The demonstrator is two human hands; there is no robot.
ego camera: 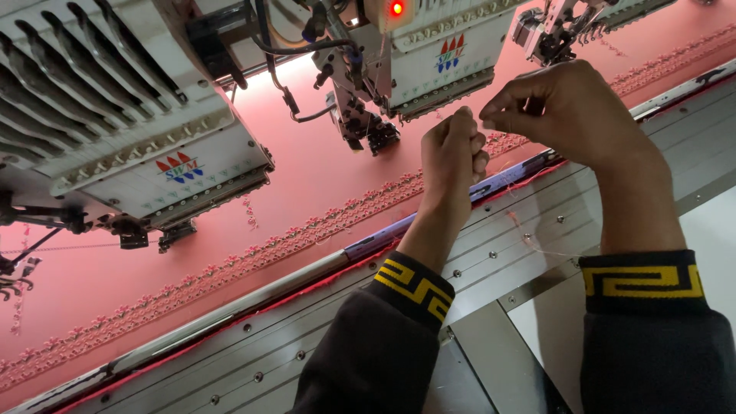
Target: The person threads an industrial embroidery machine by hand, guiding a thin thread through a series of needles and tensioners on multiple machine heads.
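Note:
My left hand (452, 153) is raised in a closed fist in front of an embroidery machine head (429, 54). Right beside it, my right hand (567, 107) pinches its thumb and forefinger together, the two hands almost touching. A very thin thread seems to run between them, though it is too fine to see clearly. Both hands hover above the pink fabric (307, 169), which carries a stitched floral border band (253, 257). Dark sleeves with yellow patterned cuffs cover my wrists.
Another white embroidery head (146, 146) hangs at the left, a third (552, 31) at the top right. A red light (396, 8) glows on the middle head. A grey metal table frame (322, 337) with screws runs diagonally below the fabric edge.

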